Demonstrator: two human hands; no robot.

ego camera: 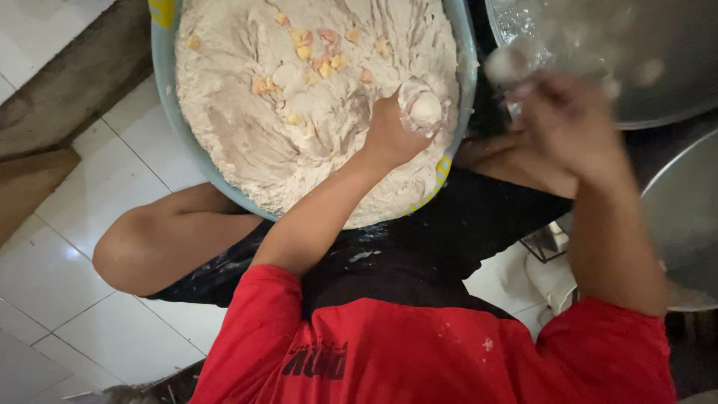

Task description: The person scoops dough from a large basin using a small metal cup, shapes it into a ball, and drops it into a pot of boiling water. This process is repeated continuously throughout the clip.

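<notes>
A lump of pale dough [423, 107] is grasped in the clenched grip of the left hand [396, 131], just over the right edge of the dough mass [299, 112] in the light blue basin [166, 82]. The right hand [572, 123] is blurred near a metal bowl [658, 67]; its grip cannot be told.

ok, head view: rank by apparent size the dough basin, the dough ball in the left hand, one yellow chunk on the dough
1. Dough basin, by far the largest, partly cut off at the top edge.
2. Dough ball in the left hand.
3. Yellow chunk, smallest.
</notes>
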